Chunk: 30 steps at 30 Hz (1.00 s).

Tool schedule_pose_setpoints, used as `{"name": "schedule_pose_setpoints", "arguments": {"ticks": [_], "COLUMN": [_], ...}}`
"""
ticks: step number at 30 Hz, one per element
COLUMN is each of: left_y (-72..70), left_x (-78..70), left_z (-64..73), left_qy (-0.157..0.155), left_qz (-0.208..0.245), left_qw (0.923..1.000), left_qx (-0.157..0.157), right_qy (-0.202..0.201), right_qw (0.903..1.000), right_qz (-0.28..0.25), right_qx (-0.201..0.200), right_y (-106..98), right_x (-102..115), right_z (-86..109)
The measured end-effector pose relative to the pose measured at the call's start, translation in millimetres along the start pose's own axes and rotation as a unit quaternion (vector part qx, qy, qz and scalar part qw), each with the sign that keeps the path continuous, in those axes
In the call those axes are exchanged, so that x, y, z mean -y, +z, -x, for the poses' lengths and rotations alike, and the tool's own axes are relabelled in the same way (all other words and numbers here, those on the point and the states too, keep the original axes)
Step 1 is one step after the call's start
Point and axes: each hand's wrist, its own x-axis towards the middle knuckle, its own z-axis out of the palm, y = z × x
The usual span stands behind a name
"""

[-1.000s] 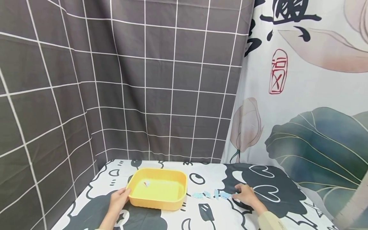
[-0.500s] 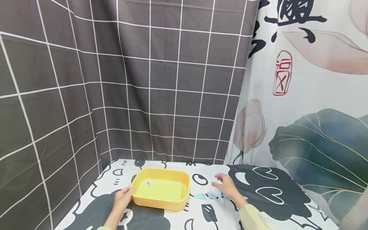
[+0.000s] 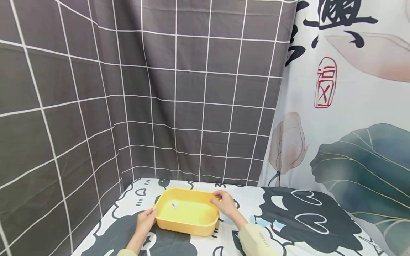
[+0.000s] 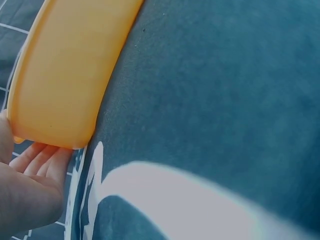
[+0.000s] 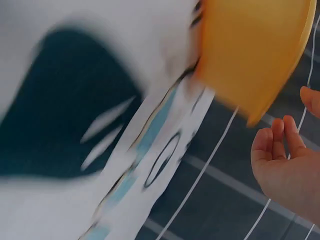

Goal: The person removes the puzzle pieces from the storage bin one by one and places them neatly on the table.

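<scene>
A yellow plastic basin (image 3: 184, 227) with rounded corners stands on the patterned cloth. My left hand (image 3: 145, 221) grips its left end, thumb at the rim and fingers against the outer wall, as the left wrist view shows the hand (image 4: 37, 185) at the basin's corner. Over the right rim is my right hand (image 3: 225, 203), fingers loosely bent; in the right wrist view this hand (image 5: 290, 167) holds nothing visible and is apart from the basin (image 5: 250, 50). Inside the basin lies a small white and orange scrap (image 3: 174, 205). Light blue pieces (image 3: 263, 222) lie in a row to the right, partly hidden by my right arm.
The black-and-white cartoon cloth (image 3: 307, 241) covers the table. Behind it hangs a dark grey curtain (image 3: 192, 117) with white grid lines, and at the right a white curtain (image 3: 307, 142) with flowers, leaves and lettering.
My right hand has moved left from the blue pieces to the basin's right rim. The left hand keeps its grip on the basin. The head view has turned slightly left.
</scene>
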Motion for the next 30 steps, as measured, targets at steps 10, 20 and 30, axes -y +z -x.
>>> {"name": "schedule_pose_setpoints", "arguments": {"ticks": [10,20,30], "left_y": [5.8,10.9,12.2], "left_x": [-6.4,-0.7,2.6], "left_z": [-7.3,-9.0,-7.3], "left_qy": [0.021,0.018,0.024], "left_qz": [0.01,0.004,0.002], "left_qw": [0.9997,0.9997,0.9995], "left_qx": [-0.007,-0.016,-0.021], "right_qy": [-0.035,-0.018,0.01], "right_qw": [0.9991,0.9992,0.9986], "right_qz": [0.004,-0.018,-0.029], "right_qx": [0.023,0.031,0.042], "right_y": [51.1,81.5,114.3], "right_x": [22.6,28.3,30.1], "right_z": [-15.0,-21.8,-22.6]}}
